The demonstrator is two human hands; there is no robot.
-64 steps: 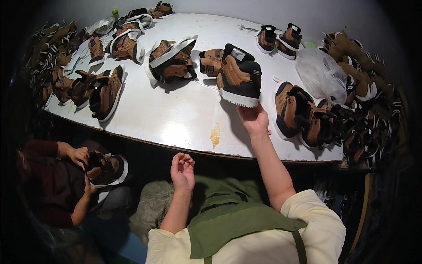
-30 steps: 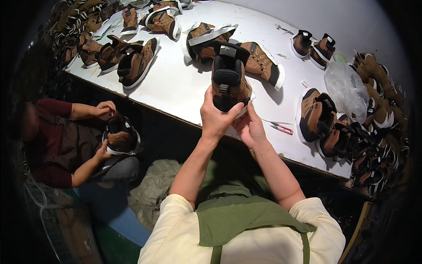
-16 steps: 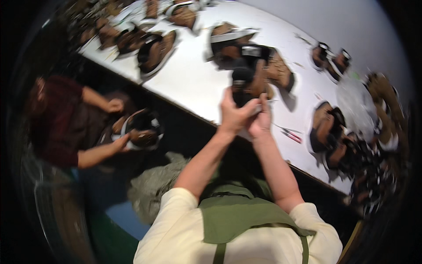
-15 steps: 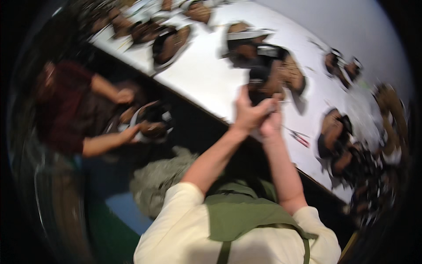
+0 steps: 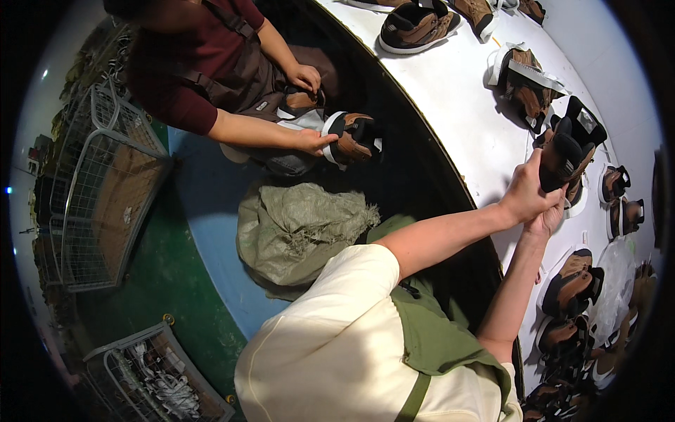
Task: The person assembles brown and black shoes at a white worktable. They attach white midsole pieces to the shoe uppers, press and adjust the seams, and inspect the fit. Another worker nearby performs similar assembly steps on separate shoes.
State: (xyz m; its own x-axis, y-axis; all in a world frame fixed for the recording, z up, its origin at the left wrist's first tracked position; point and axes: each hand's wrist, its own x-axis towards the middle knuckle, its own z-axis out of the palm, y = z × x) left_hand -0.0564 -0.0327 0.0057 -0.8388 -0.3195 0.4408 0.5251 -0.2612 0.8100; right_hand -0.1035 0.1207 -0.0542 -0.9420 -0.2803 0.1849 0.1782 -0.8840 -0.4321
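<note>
Over the white table [image 5: 478,165] I hold a black and brown shoe [image 5: 562,158], its dark padded collar toward me. My left hand [image 5: 526,191] is closed around the near end of the shoe. Just below it my right hand [image 5: 547,216] is closed on the same end, close against the left; its fingers are partly hidden. Beyond my hands a brown and black shoe with a white strip across it [image 5: 527,81] lies on the table. A black flap with a pale label [image 5: 585,121] shows behind the held shoe, and I cannot tell what it belongs to.
On the left, a seated co-worker in a dark red top [image 5: 204,77] holds another shoe [image 5: 351,137]. A grey-green woven sack [image 5: 302,225] sits below. Wire carts [image 5: 105,204] stand farther left. More shoes [image 5: 573,281] and clear plastic [image 5: 613,292] crowd the table's right side.
The whole view has swung to the left, so the table and my hands appear farther right. Wire carts have come into sight. Both hands still hold the shoe.
</note>
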